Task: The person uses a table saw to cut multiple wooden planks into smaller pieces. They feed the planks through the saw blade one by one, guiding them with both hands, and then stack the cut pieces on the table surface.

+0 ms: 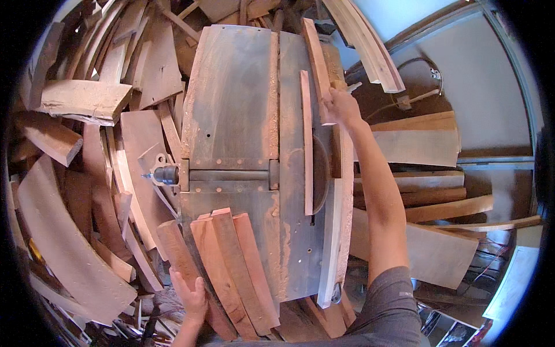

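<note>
My left hand (189, 295) has its fingers stretched and its thumb apart, against the side of a brown wooden strip (180, 246). Several reddish strips (234, 266) lie side by side to the right of it, on the near end of the machine's metal table (237, 87). Farther off, my right hand (342, 108) is closed at the near end of a wooden strip (315, 63); part of the grip is hidden. A thin strip (307, 144) lies left of that hand, beside a dark round saw blade (321, 173).
A cutter slot (229, 177) crosses the metal table, and a black drill chuck (166, 174) sticks out at its left. Long boards (338, 231) run along the right edge. Curved wood pieces (69, 243) are piled at left, with more planks (416, 147) at right.
</note>
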`<state>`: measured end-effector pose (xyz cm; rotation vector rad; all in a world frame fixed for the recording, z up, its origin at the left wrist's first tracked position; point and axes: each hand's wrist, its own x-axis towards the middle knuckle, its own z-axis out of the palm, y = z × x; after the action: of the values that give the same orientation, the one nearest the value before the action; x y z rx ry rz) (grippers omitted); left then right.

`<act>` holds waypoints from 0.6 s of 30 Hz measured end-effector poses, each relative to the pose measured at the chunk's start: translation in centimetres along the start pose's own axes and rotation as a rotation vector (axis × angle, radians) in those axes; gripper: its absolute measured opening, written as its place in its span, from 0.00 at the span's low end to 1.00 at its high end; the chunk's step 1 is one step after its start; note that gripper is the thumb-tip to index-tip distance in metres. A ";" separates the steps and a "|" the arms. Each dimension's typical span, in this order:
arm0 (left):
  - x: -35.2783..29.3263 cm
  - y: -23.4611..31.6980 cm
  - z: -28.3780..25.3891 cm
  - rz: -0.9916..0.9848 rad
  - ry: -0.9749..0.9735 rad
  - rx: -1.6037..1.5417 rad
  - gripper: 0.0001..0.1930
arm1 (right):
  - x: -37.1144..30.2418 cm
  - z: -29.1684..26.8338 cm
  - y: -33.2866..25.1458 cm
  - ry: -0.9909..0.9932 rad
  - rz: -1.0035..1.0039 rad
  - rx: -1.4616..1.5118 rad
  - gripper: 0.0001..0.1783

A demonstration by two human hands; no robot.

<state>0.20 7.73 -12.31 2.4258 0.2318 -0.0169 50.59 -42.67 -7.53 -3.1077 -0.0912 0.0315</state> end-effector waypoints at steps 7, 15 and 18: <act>0.3 0.5 0.0 0.038 0.021 -0.040 0.42 | 2.5 -1.2 -1.7 -0.132 0.195 -0.037 0.31; 2.2 2.7 -1.3 -0.046 -0.084 -0.053 0.39 | 3.5 0.1 3.0 -0.101 0.317 0.351 0.37; 2.3 4.2 -1.8 -0.199 -0.118 -0.037 0.36 | 2.9 -5.0 1.1 -0.280 0.373 0.693 0.26</act>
<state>3.14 6.13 -8.41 2.3466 0.4149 -0.2415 53.70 -43.79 -2.59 -2.3673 0.4032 0.4099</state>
